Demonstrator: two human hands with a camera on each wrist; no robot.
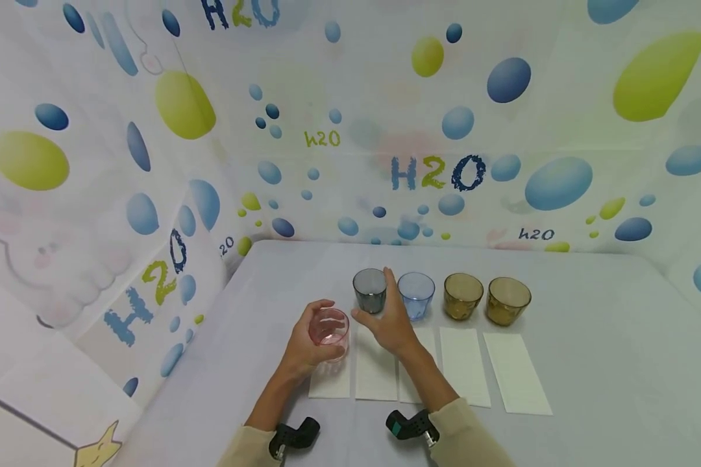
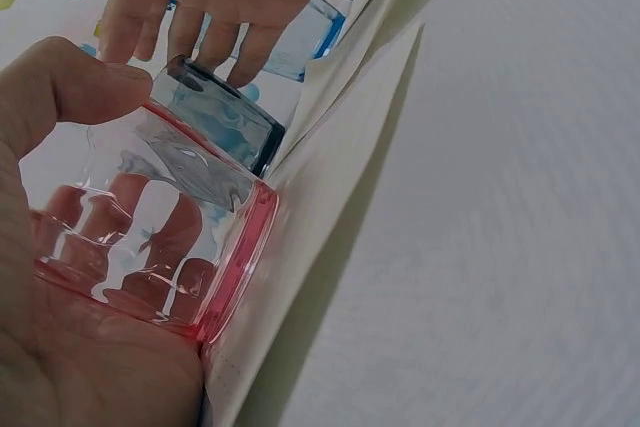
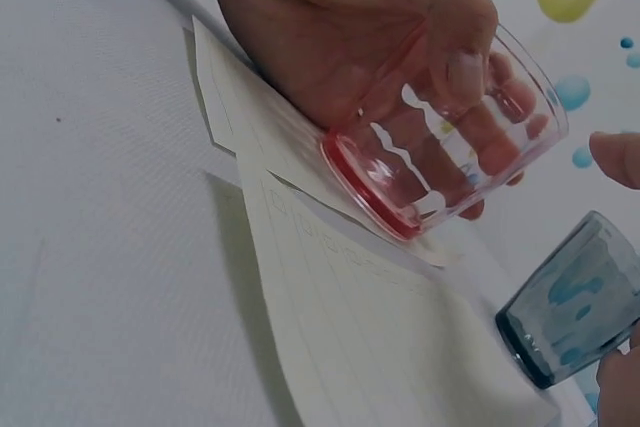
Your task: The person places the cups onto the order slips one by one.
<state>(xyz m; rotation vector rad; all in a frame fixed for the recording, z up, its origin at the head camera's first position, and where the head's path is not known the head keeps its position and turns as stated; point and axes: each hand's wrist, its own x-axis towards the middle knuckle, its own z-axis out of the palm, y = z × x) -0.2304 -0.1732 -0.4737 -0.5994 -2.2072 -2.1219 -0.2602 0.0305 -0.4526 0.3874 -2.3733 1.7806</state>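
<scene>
My left hand (image 1: 305, 347) grips a clear pink glass (image 1: 330, 331), its thumb on the near side and fingers round the far side. The glass stands upright at the upper end of the leftmost paper strip (image 1: 330, 381). In the left wrist view the pink base (image 2: 240, 262) is close over the paper. My right hand (image 1: 393, 324) reaches to a grey glass (image 1: 370, 292) with thumb and fingers spread apart. In the left wrist view, the right hand's fingers (image 2: 215, 47) extend nearly straight behind the grey glass (image 2: 215, 112).
Right of the grey glass stand a blue glass (image 1: 417, 295) and two amber glasses, one (image 1: 463, 296) beside the other (image 1: 507, 301). Several pale paper strips lie in a row before them, the rightmost (image 1: 518, 373) slanted. A patterned curtain (image 1: 350, 97) rises behind the white table (image 1: 607, 363).
</scene>
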